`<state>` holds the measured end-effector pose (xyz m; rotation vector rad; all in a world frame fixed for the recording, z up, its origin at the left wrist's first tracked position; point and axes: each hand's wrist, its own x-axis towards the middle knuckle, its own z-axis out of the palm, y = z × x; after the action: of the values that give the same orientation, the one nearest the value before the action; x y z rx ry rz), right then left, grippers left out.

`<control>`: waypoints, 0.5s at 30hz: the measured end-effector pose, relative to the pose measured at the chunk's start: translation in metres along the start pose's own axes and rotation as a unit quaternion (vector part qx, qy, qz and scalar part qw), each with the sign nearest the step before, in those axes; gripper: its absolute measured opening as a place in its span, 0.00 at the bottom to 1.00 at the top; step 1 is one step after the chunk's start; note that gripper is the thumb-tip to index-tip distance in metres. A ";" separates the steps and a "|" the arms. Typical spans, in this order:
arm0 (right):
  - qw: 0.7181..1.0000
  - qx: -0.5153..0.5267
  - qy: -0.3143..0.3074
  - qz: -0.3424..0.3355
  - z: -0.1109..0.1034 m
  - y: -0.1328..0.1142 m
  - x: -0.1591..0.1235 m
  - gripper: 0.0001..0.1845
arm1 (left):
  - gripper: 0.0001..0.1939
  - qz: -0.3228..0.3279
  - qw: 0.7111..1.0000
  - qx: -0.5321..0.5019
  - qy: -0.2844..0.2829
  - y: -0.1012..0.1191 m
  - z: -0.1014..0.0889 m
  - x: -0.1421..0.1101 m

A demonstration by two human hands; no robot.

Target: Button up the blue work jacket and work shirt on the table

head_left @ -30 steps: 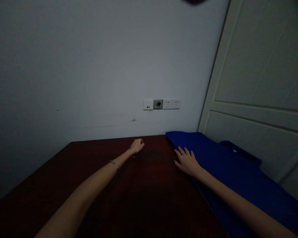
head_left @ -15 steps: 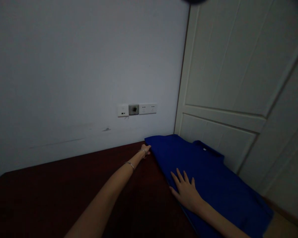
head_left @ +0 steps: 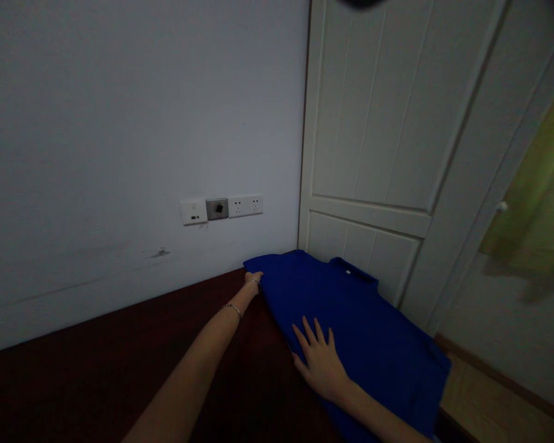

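A blue shirt [head_left: 351,326] with a collar and a small white label lies spread out on the dark red tabletop [head_left: 175,335], its collar side toward the white panelled door. At the shirt's far left corner, by the sleeve, my left hand [head_left: 253,280] is closed on the edge of the fabric; its fingertips are partly hidden. Two thin bracelets circle that wrist and forearm. Flat on the shirt near its left edge rests my right hand [head_left: 322,366], with fingers spread and nothing gripped.
Behind the table rises a pale wall [head_left: 133,123] with a row of sockets [head_left: 245,206]. The white panelled door [head_left: 373,123] stands along the shirt's far side. To the right are a yellow-green curtain [head_left: 535,203] and a light wooden floor [head_left: 484,394].
My view has turned to the right, so the scene sits further left and the curtain shows. Both hands keep nearly the same places on the shirt.
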<state>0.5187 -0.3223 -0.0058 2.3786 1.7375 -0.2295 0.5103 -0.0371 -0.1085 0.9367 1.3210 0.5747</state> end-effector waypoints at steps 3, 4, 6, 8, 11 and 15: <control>1.000 0.002 -0.002 -0.004 -0.001 0.000 -0.001 0.33 | 0.08 0.003 1.000 0.002 0.008 0.005 -0.004 0.000; 1.000 0.002 -0.002 -0.005 -0.002 -0.001 -0.001 0.33 | 0.07 0.007 1.000 0.004 0.009 0.006 -0.006 0.000; 1.000 0.005 -0.005 -0.012 -0.003 -0.001 -0.001 0.33 | 0.07 0.016 1.000 0.012 0.011 0.010 -0.013 -0.001; 1.000 0.011 -0.009 -0.024 -0.004 0.000 -0.001 0.33 | 0.08 0.023 0.999 0.024 0.016 0.012 -0.024 -0.002; 0.998 0.023 -0.019 -0.055 -0.005 -0.001 0.001 0.34 | 0.08 0.029 0.998 0.047 0.028 0.011 -0.047 -0.003; 0.993 0.032 -0.038 -0.105 -0.006 -0.009 0.007 0.34 | 0.07 0.038 0.996 0.069 0.049 0.003 -0.093 -0.005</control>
<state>0.5123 -0.3114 -0.0023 2.1956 1.9710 -0.4059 0.4196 -0.0170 -0.1014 1.0864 1.4322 0.6005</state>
